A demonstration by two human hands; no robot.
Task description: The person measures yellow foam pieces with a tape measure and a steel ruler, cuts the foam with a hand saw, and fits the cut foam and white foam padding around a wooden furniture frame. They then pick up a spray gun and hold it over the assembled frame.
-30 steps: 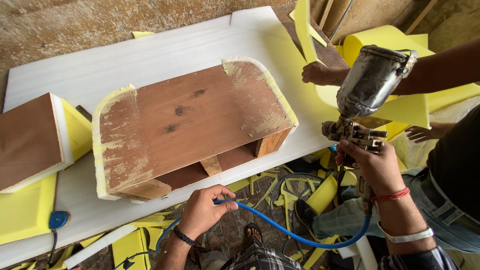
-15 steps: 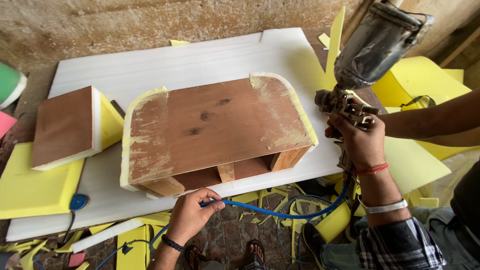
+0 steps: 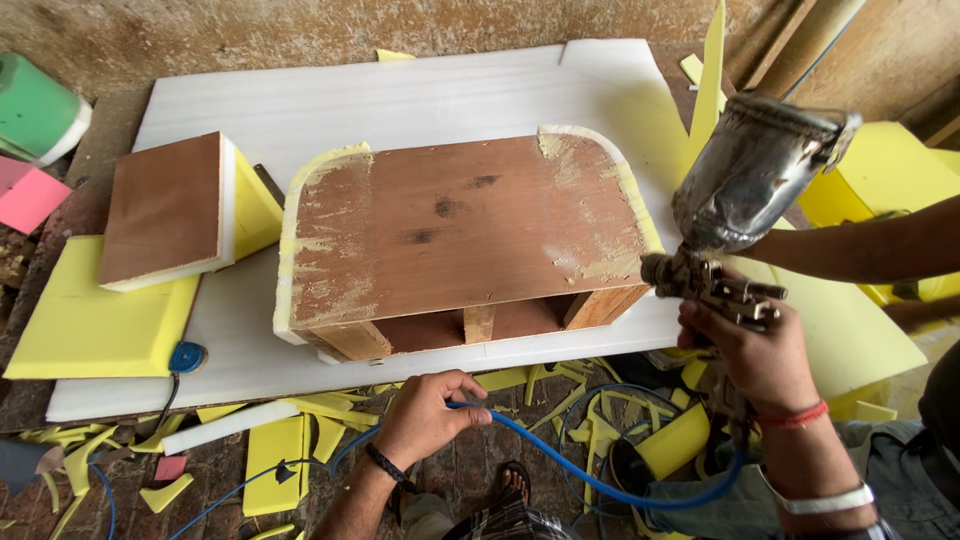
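We've got our right hand (image 3: 755,350) wrapped tight round the grip of the spray gun (image 3: 745,205), fingers closed on the handle and trigger area, metal cup tilted up and to the right above the fist. The nozzle end points left, toward the wooden frame (image 3: 460,235). That frame lies just left of the gun, near its right near corner, long axis running left to right across the white foam sheet (image 3: 400,95). Yellow foam edging rims the frame's left and far-right corners.

Our left hand (image 3: 425,415) is closed on the blue air hose (image 3: 560,460), near side of the sheet, below the frame's open front. The hose loops right from that fist and up to the base of the gun.

So the right hand is the nearer one to the frame's top face; the left sits off the sheet, lower down.

A smaller wooden block (image 3: 165,210) with white and yellow foam lies well left. Another person's arm (image 3: 870,250) reaches in from the right, behind the gun, over yellow foam pieces (image 3: 890,170). Foam scraps (image 3: 290,445) litter the floor.
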